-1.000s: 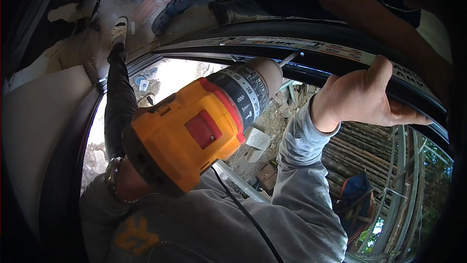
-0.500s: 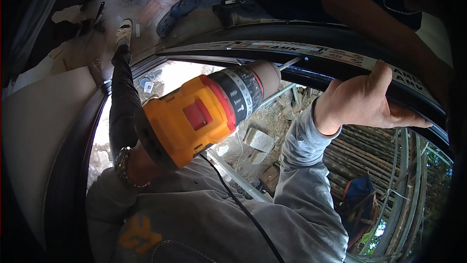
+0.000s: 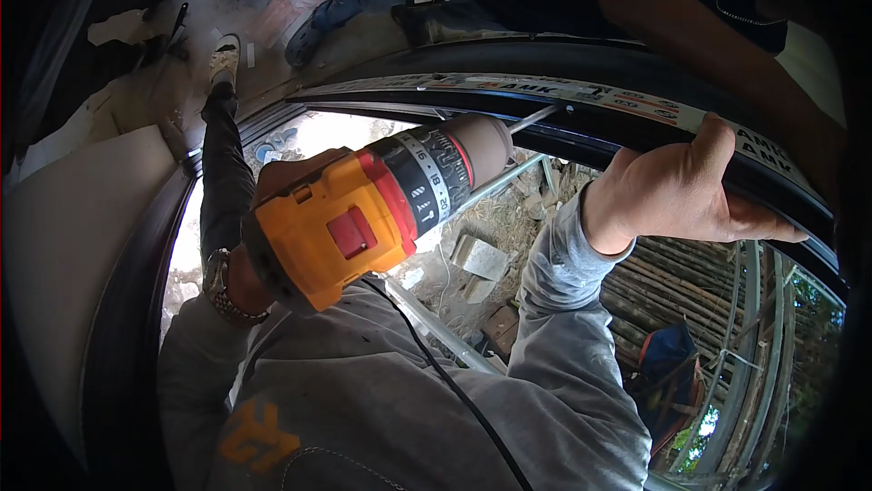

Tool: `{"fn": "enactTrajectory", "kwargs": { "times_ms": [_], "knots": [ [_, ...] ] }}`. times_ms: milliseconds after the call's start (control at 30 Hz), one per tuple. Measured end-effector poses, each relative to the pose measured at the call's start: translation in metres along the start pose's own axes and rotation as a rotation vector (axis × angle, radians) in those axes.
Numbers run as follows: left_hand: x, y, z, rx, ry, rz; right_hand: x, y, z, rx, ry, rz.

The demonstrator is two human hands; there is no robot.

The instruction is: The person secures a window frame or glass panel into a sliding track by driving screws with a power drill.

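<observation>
My left hand (image 3: 247, 284), with a metal-band watch (image 3: 218, 289) at its wrist, is wrapped round a yellow and black power drill (image 3: 329, 232); the drill body hides most of the fingers. A thin drill bit (image 3: 536, 117) reaches from the chuck to the black frame (image 3: 627, 130), its tip right beside a small bright hole. My right hand (image 3: 668, 187) grips that frame farther right, thumb up against its near face and fingers running along underneath. A printed label strip (image 3: 536, 87) lies along the frame above the bit.
A co-worker's forearm (image 3: 718, 41) reaches over the frame at upper right. My leg (image 3: 222, 164) extends at left, foot on the floor inside. Through the opening show poles (image 3: 663, 282), concrete pieces (image 3: 480, 257) and a blue bag (image 3: 670, 364). A black cord (image 3: 436, 368) trails across my shirt.
The drill has shifted slightly left, its chuck farther from the frame, and more of the bit shows. My left fingers now show above the drill. My right hand keeps its place.
</observation>
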State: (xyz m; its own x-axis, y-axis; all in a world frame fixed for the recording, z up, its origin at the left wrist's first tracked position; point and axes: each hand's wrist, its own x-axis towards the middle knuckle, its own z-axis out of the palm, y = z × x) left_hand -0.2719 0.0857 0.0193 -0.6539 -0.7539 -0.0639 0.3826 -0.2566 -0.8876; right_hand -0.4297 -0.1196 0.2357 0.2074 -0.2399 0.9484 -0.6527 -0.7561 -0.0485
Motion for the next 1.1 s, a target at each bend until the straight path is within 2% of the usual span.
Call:
{"fn": "enactTrajectory", "kwargs": {
  "times_ms": [100,200,267,600,667,800,833,900,1033,1100],
  "knots": [
    [0.004,0.001,0.001,-0.077,0.004,-0.007,0.001,0.001,0.001,-0.057,-0.04,-0.068],
    [0.007,0.002,0.003,-0.146,0.013,-0.011,0.0,-0.001,0.006,0.08,0.053,-0.023],
    [0.01,0.002,0.005,-0.193,0.021,-0.019,0.004,0.002,-0.002,-0.106,-0.061,-0.124],
    [0.012,0.0,0.003,-0.457,0.043,-0.023,0.001,0.004,-0.001,-0.082,-0.039,-0.097],
    [0.013,-0.002,0.0,-0.514,0.058,-0.029,0.005,0.016,-0.003,0.006,0.043,-0.182],
    [0.014,-0.006,-0.008,-0.635,0.096,-0.041,0.003,0.019,0.005,0.101,0.068,-0.206],
    [0.015,-0.007,-0.009,-0.662,0.106,-0.042,0.003,0.012,0.005,0.094,0.065,-0.204],
    [0.016,-0.008,-0.01,-0.713,0.122,-0.044,0.003,-0.007,0.007,0.183,-0.022,-0.074],
    [0.017,-0.009,-0.008,-0.808,0.128,-0.036,0.004,-0.002,0.006,0.195,-0.039,-0.027],
    [0.012,-0.013,-0.011,-0.867,0.138,-0.022,0.007,0.022,-0.002,0.124,-0.05,-0.271]
  ]
}}
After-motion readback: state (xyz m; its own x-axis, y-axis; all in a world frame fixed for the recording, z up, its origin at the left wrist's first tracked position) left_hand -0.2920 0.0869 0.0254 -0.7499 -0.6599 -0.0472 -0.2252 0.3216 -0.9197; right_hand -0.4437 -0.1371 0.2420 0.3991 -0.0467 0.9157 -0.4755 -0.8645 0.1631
